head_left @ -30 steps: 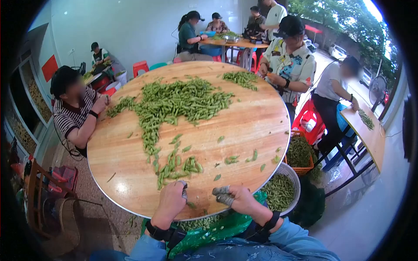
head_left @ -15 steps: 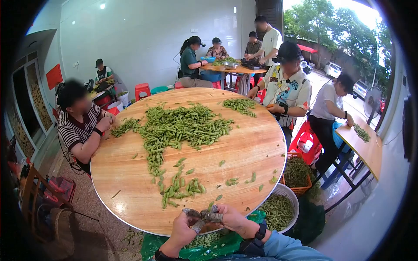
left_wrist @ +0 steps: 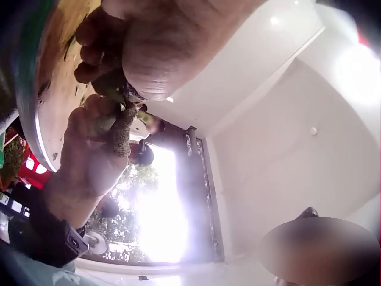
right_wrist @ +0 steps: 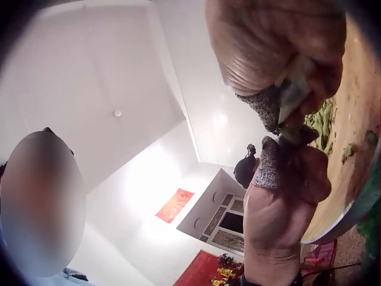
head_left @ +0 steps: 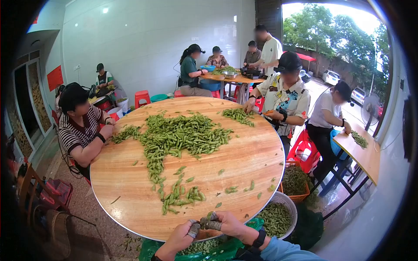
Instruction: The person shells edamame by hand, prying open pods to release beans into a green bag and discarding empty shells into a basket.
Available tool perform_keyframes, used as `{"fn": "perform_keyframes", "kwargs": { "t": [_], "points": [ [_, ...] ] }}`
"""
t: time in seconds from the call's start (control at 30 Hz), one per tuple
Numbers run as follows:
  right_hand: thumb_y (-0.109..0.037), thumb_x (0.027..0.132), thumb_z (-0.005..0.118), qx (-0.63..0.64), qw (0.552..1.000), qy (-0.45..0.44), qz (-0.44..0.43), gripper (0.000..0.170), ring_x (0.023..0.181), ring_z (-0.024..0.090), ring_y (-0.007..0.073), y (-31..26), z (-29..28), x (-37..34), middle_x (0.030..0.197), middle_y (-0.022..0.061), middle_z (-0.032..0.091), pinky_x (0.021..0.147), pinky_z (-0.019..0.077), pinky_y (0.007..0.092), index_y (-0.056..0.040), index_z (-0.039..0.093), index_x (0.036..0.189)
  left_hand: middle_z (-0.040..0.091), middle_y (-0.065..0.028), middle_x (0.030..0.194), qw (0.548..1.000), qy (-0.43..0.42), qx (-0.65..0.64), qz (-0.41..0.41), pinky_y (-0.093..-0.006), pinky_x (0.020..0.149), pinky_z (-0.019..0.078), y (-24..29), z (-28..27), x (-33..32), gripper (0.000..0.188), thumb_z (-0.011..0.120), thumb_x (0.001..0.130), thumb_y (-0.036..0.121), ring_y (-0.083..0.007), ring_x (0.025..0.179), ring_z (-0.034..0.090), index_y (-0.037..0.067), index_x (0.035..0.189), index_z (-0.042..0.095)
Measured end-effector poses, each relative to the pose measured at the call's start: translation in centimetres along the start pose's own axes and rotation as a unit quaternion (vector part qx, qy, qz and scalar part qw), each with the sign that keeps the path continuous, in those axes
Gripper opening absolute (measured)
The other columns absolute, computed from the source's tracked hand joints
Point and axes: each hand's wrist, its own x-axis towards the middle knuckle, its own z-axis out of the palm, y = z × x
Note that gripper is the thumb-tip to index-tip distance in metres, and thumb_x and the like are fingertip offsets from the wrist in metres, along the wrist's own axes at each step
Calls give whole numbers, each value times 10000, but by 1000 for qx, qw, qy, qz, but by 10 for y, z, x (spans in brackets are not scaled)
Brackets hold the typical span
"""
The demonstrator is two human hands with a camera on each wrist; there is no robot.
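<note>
Green pods point(head_left: 183, 135) lie heaped on the round wooden table point(head_left: 235, 165), with a smaller cluster nearer its front edge. Both hands meet just above that edge. The right hand point(head_left: 228, 224) pinches a green pod point(right_wrist: 296, 89) between thumb and curled fingers, seen in the right wrist view. Against it, the left hand point(head_left: 180, 237) has its thumb and fingers pinched at the pod's lower end. Grey wrapping covers the thumbs. Below the hands, shelled beans point(head_left: 202, 247) lie on green plastic point(head_left: 150, 249).
A white basket of pods point(head_left: 276, 217) stands at the table's right front, with an orange crate point(head_left: 296, 180) behind it. One person point(head_left: 82, 130) sits at the left edge; another point(head_left: 285, 95) is at the right. More people work at tables farther back.
The hands, apart a second ago, have come together over the table's front edge. The head view has tilted upward. The person at the right has moved a hand to the small pod pile.
</note>
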Motion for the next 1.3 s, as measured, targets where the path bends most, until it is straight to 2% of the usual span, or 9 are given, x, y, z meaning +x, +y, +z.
{"fn": "perform_keyframes", "kwargs": {
  "t": [0.07, 0.47, 0.67, 0.8, 0.9, 1.03, 1.1, 1.17, 1.3],
  "points": [
    [-145, 798, 566, -7, 1000, -6, -10, 188, 763, 501, 67, 2, 0, 1, 820, 6, 579, 707, 411, 219, -6, 560, 923, 566, -77, 729, 995, -90, -13, -28, -260, 613, 426, 3, -1, 0, 157, 444, 816, 89, -133, 667, 525, -2, 923, 514],
    [-77, 806, 534, 16, 997, -73, -13, 162, 818, 523, 90, 3, -8, 1, 881, 23, 585, 743, 422, 240, 3, 547, 947, 460, 25, 651, 923, -193, -313, -114, -170, 463, 302, -12, 8, -2, 149, 442, 855, 126, -41, 532, 393, 58, 976, 496],
    [-97, 806, 543, 6, 994, -112, -15, 187, 819, 513, 83, -6, -6, -1, 885, 24, 583, 741, 419, 239, 1, 546, 965, 432, 32, 623, 886, -202, -396, -134, -179, 445, 276, -6, 11, -6, 133, 475, 848, 153, -45, 507, 362, 62, 943, 498],
    [-114, 816, 531, -43, 998, 13, -46, 193, 789, 512, 72, -4, -3, 0, 855, 8, 581, 716, 419, 219, -6, 550, 976, 472, 10, 659, 882, -123, -433, -141, -189, 456, 316, -7, 15, -6, 107, 486, 798, 46, -59, 514, 395, 66, 902, 497],
    [-154, 817, 535, -41, 996, 76, 36, 188, 724, 512, 39, 4, -17, -4, 814, -23, 588, 640, 412, 172, -36, 579, 957, 507, -45, 659, 993, 33, -117, 2, -274, 501, 395, -9, 14, -6, 150, 526, 796, 152, -145, 552, 483, 36, 882, 487],
    [-158, 797, 560, 56, 988, 89, 111, 165, 669, 505, 45, -2, -12, -15, 791, -12, 585, 579, 406, 163, -43, 586, 913, 542, -176, 671, 988, 109, 69, 87, -365, 528, 416, 3, 15, -7, 165, 530, 775, 154, -340, 626, 544, 23, 857, 471],
    [-154, 795, 560, 65, 988, 77, 113, 178, 664, 498, 45, 6, -7, -19, 804, -1, 584, 577, 402, 166, -31, 579, 924, 547, -172, 678, 988, 106, 98, 53, -376, 516, 412, 6, 18, -10, 169, 555, 753, 135, -349, 628, 538, 16, 843, 478],
    [-149, 794, 561, 68, 991, 71, 88, 192, 659, 491, 46, 5, -4, -16, 817, 9, 583, 575, 397, 169, -20, 572, 935, 529, -171, 656, 966, 153, 146, 148, -342, 489, 403, 4, 19, -7, 134, 565, 748, 92, -318, 558, 524, 0, 808, 489],
    [-100, 814, 528, 94, 994, 27, 43, 176, 770, 504, 56, -1, 7, -17, 861, -4, 573, 669, 409, 191, -5, 550, 960, 530, -164, 652, 942, 174, 213, 194, -359, 489, 412, 1, 20, -9, 142, 588, 715, 73, -325, 567, 526, 6, 803, 498]
  ]
}}
